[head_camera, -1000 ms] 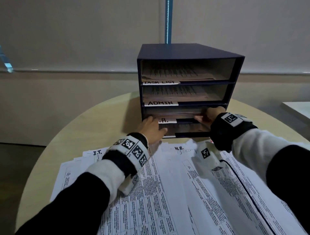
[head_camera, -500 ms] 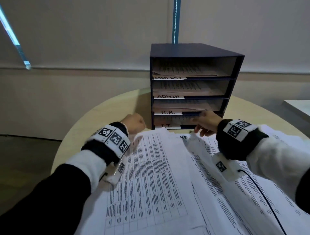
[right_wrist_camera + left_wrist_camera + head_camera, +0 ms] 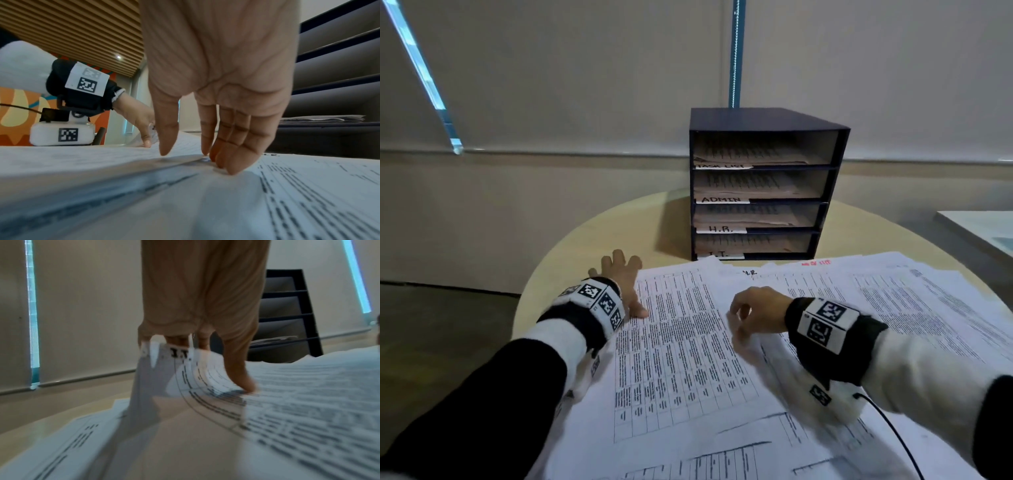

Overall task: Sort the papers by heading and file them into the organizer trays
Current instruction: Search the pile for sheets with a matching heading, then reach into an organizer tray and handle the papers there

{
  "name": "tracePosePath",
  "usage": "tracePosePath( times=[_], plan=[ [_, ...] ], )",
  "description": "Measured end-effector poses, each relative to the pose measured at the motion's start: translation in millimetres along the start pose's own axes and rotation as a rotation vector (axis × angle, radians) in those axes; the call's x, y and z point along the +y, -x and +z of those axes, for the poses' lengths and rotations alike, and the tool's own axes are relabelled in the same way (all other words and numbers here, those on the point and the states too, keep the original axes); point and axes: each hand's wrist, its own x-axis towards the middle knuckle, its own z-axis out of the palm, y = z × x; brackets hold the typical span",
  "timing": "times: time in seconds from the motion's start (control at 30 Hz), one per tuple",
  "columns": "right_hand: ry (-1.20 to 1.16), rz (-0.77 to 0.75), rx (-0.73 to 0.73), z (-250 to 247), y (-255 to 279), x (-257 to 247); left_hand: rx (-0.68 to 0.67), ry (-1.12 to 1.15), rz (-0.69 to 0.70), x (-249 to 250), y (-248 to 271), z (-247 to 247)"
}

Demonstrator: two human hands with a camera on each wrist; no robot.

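Loose papers [image 3: 756, 342] lie fanned over the near half of the table [image 3: 585, 240], under and between both hands. A second ago both hands were at the H.R. tray of the organizer [image 3: 763, 185]; half a second ago they were drawing away. Now they are back on the pile. Judgement: one filing is done and the next sheet is being picked.

Left hand [image 3: 621, 284]: fingers curled under the far left corner of the top sheet [image 3: 681, 335], thumb on its face, pinching it. Right hand [image 3: 756, 310]: fingers together, tips pressing the pile, holding nothing.

Head view: trays labelled TASK LIST, ADMIN, H.R., I.T., each holding paper, beyond both hands. It hides the sheet's heading behind the left hand. Left wrist view shows the lifted, curling corner with "I.T." printed at the fingers [image 3: 179, 344], so the bottom tray is the likely target. Right wrist view alone shows the fingertips [image 3: 232, 167] touching the paper.
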Motion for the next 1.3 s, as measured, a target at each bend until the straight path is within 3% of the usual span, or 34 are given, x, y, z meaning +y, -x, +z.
tracePosePath(
  times=[0.07,0.13,0.23,0.3,0.47,0.53,0.63,0.73,0.83,0.93,1.1,1.2,1.3],
  plan=[
    [0.022,-0.006,0.011,2.7,3.2,1.4,0.099,0.027,0.045,4.4,1.1,3.5],
    [-0.032,0.026,0.016,3.8,3.8,4.7,0.166,0.233,0.132,7.1,5.1,2.4],
    [-0.303,0.104,0.032,2.0,2.4,14.3,0.184,0.615,0.307,14.6,15.1,-0.4],
    [-0.438,0.135,0.074,-2.1,3.9,22.8,0.212,0.738,0.391,25.2,23.5,-5.1],
    [-0.675,0.174,0.366,-12.3,13.7,59.0,0.256,0.865,0.488,56.3,31.5,-12.8],
    [-0.835,0.194,0.454,-16.4,22.1,76.4,0.208,0.903,0.515,65.1,32.0,-12.5],
    [-0.979,0.172,0.506,-19.5,36.4,93.4,-0.016,0.866,0.547,70.8,26.7,-9.2],
    [-0.972,0.157,0.551,-19.8,45.6,105.2,-0.233,0.773,0.553,73.4,25.9,-8.1],
    [-0.973,0.175,0.615,-16.7,46.3,117.7,-0.315,0.709,0.5,75.9,28.9,-7.2],
    [-1.041,0.192,0.557,-13.0,43.8,126.2,-0.239,0.644,0.468,78.0,30.6,-3.7],
    [-1.191,0.203,0.29,-11.5,39.0,134.4,-0.046,0.653,0.491,89.6,37.0,-3.0],
    [-1.119,0.243,0.142,-9.2,41.4,134.9,0.062,0.897,0.402,97.4,37.4,-0.4],
    [-1.125,0.3,0.277,-8.2,38.9,142.7,0.076,1.276,0.161,105.6,33.6,6.0]
  ],
)
